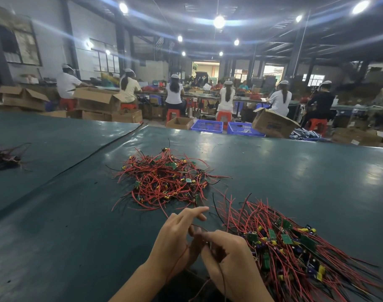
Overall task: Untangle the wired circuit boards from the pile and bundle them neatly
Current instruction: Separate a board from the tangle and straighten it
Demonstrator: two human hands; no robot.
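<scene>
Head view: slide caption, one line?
Left hand and right hand pinch thin red wires on a dark green table, between tangled red-wired circuit-board pile and straightened bundle.

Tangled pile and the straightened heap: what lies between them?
In the head view, only green table mat, crossed by loose red wire ends and one black wire.

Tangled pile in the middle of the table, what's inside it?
The tangled pile shows red wires, small green circuit boards and yellow components. Anything deeper is covered by the wires.
</scene>
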